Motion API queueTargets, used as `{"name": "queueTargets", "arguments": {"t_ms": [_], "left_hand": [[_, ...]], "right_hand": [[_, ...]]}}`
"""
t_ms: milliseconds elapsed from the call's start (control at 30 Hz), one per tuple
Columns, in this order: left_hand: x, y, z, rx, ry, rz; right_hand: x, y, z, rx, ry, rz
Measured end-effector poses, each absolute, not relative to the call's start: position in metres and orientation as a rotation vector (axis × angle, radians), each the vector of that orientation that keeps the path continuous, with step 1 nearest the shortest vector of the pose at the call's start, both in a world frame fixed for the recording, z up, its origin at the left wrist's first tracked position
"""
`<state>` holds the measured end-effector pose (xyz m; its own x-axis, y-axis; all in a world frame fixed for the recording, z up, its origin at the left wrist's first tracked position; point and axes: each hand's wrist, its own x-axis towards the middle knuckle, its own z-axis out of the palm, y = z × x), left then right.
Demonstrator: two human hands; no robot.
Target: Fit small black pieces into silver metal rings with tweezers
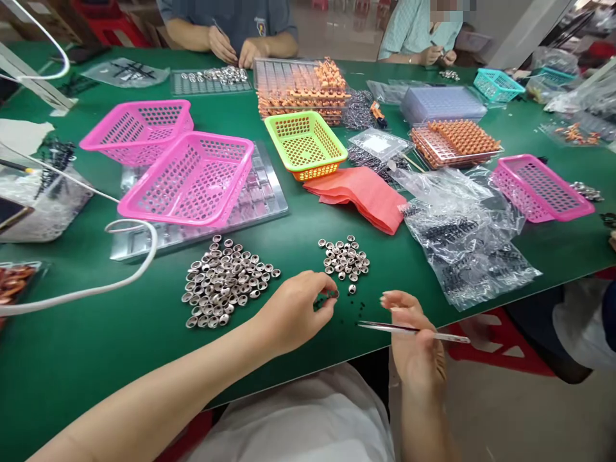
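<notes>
My left hand [293, 311] is closed in a pinch on a small round metal cap [331, 294], mostly covered by the fingertips. A pair of tweezers [452, 337] lies across the fingers of my right hand [418, 350], held under the thumb, its tips pointing left. Tiny black pieces [362, 305] are scattered on the green table between the two hands. Behind my left hand sits a small pile of metal caps [346, 258], with a single cap [352, 289] apart at its near side. To the left lies a larger pile of similar caps [226, 282].
Pink baskets [187, 215] stand on a clear tray [269, 186] at left. Beyond the small pile are a yellow-green basket [308, 168], red cloth [360, 196] and plastic bags [471, 256]. A white cable [96, 292] curves at left. Two people work across the table [317, 385].
</notes>
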<state>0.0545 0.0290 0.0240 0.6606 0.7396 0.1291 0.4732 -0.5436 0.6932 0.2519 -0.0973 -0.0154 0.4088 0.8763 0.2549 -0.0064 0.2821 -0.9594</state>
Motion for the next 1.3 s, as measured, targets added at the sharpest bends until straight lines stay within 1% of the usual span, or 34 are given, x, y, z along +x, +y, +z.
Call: {"name": "queueTargets", "arguments": {"t_ms": [233,400,600,1067,1300], "left_hand": [[0.022,0.007,0.018,2.015,0.923,0.686],[0.018,0.007,0.007,1.971,0.847,0.755],[0.016,0.008,0.001,1.986,0.781,0.762],[0.017,0.007,0.002,1.959,0.827,0.697],[0.017,0.006,0.000,1.958,0.767,0.712]], "right_hand": [[0.239,-0.084,-0.023,-0.974,-0.913,0.919],[0.237,-0.081,-0.025,-1.068,-0.853,0.957],[0.239,-0.081,-0.030,-1.105,-0.879,0.910],[0.236,-0.083,-0.029,-1.177,-0.884,0.907],[0.235,-0.089,-0.021,-1.193,-0.970,0.885]]}}
